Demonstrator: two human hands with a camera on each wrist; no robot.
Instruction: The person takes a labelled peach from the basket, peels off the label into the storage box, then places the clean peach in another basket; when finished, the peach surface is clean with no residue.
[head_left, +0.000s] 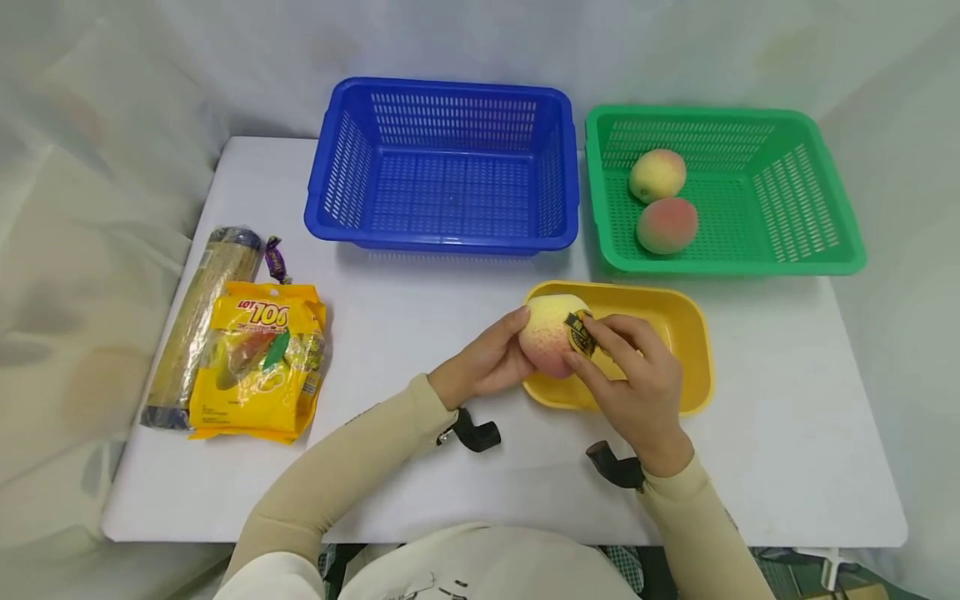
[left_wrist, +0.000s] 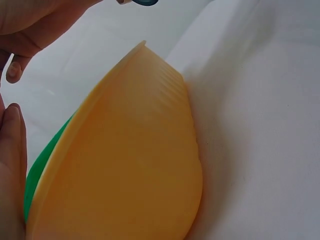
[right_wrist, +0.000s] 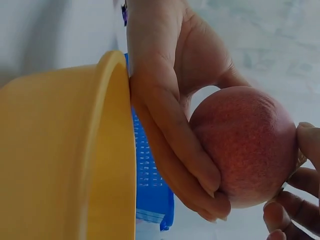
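White surface [head_left: 420,333], pale draped backdrop; left hand [head_left: 487,362] cups the peach [head_left: 551,333], right hand [head_left: 637,375] pinches its sticker [head_left: 579,332]; only the right wrist view shows the peach's red underside.

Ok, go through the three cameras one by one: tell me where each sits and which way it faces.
Head: sits above the table, faces forward and down at the blue basket, green basket and yellow tray; both forearms show, left hand and right hand holding a peach.
Left wrist: sits low by the tray's outer wall; fingers at the left edge.
Right wrist: sits beside the tray, faces the left hand cupping the peach.
Shared: all three views show the tray.
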